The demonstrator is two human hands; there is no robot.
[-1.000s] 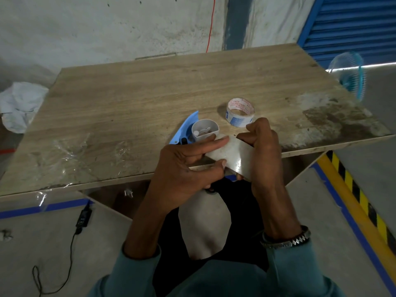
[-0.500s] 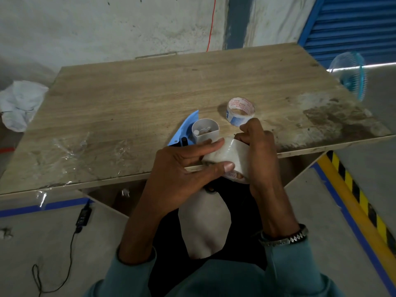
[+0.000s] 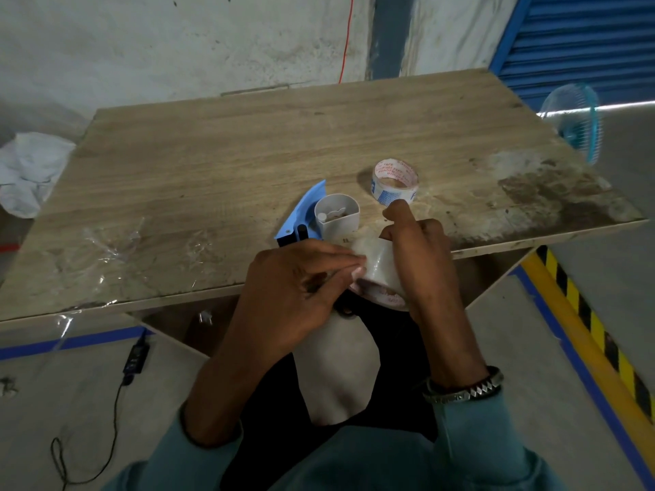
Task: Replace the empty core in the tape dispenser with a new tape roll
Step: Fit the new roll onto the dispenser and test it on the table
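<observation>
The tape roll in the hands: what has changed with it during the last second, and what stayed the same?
The tape roll was turned in both hands, from showing a flat side to showing its curved band. The right hand holds it and the left hand fingertips press on its surface. The dispenser and the empty core stayed in place on the table.

My left hand (image 3: 294, 288) and right hand (image 3: 421, 253) grip the tape roll (image 3: 381, 267) at the table (image 3: 212, 171) edge. The tape dispenser (image 3: 319, 214) lies beyond
</observation>
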